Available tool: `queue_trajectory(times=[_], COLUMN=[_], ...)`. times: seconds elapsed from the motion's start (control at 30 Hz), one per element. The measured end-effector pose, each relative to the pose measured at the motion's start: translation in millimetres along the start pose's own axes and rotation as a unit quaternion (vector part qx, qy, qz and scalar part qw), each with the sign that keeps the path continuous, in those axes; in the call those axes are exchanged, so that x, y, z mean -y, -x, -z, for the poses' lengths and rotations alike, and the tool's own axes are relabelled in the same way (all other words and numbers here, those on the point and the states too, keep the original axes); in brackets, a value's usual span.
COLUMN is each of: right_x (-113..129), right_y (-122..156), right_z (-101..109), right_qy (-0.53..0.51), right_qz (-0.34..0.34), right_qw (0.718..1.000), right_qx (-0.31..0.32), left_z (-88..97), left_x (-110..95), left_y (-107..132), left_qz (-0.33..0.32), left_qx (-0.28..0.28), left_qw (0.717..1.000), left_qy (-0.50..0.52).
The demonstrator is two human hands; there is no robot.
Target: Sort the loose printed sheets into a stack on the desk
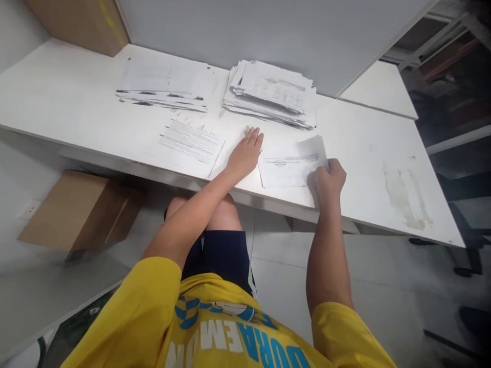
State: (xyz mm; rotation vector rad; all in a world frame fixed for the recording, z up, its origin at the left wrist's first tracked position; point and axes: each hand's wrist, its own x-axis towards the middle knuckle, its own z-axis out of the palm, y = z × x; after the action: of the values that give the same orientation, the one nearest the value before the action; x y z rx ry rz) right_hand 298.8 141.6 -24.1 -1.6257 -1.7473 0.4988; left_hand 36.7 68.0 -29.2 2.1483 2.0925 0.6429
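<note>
My left hand lies flat on the white table, fingers stretched out, between a printed sheet and a folded paper. My right hand is closed on the right edge of that folded paper, which lies near the table's front edge. Behind both hands sits a thick, untidy stack of printed papers. A second, flatter pile of papers lies further left.
A cardboard box stands on the floor under the table at the left. Another brown box rests at the table's back left corner. A grey wall panel runs behind the table. A stain marks the table's right end.
</note>
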Motion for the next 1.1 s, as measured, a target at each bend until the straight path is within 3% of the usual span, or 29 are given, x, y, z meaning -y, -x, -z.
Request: queue_trajectory(times=[0.13, 0.47, 0.73, 0.93, 1.1], right_x=[1, 5, 3, -4, 6], right_y=[-3, -1, -3, -6, -6], right_z=[-1, 0, -1, -5, -5], right_qy=[0.002, 0.005, 0.022, 0.035, 0.037], right_qz=[-0.007, -0.005, -0.008, 0.006, 0.014], right_qw=[1.000, 1.000, 1.000, 0.999, 0.999], right_qx=[0.001, 0.013, 0.014, 0.010, 0.021], left_z=[-0.1, 19.6, 18.6, 18.1, 26.4], left_x=[0, -14, -12, -6, 1], left_y=[-2, 4, 3, 2, 6], left_qz=[-0.001, 0.024, 0.022, -0.001, -0.019], left_qx=[0.010, 0.034, 0.059, 0.042, -0.001], left_qw=[1.000, 0.997, 0.997, 0.998, 0.999], left_qy=[-0.013, -0.060, -0.051, -0.038, -0.029])
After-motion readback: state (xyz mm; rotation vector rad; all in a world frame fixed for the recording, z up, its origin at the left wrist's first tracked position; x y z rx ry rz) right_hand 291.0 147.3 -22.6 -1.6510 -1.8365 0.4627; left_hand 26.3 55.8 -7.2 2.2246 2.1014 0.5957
